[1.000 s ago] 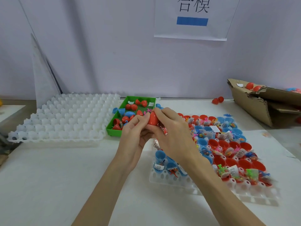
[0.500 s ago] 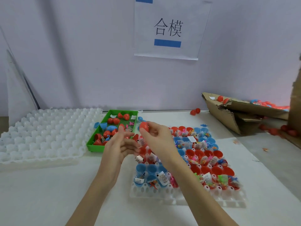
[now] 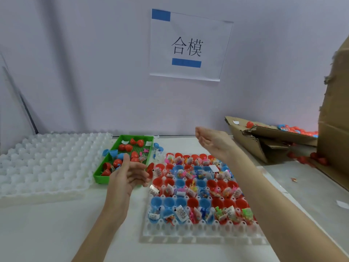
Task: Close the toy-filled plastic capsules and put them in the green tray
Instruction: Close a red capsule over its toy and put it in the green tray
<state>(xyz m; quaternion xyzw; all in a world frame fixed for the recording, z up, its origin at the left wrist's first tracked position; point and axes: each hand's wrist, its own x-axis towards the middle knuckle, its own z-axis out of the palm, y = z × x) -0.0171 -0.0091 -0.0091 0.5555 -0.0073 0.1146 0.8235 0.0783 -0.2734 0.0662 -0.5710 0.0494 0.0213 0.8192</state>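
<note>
Green tray [image 3: 105, 178], just beyond the left hand [image 3: 125, 176]: closed red capsules [image 3: 125, 147], blue halves and loose toys, lying at mixed angles. White grid tray [image 3: 204, 237], between and below the hands: upright red and blue open capsule halves [image 3: 192, 202], mouths up, many holding bagged toys. Both hands apart, fingers relaxed, holding nothing; right hand [image 3: 213, 142] raised above the grid tray's far edge.

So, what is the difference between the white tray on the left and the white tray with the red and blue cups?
The left white tray shows only bare white cells; the right white tray holds red and blue capsule halves, many with small packed toys. The left tray lies left of the green tray; the right one lies below the right hand. Both are white moulded cell trays lying flat on the table.
</note>
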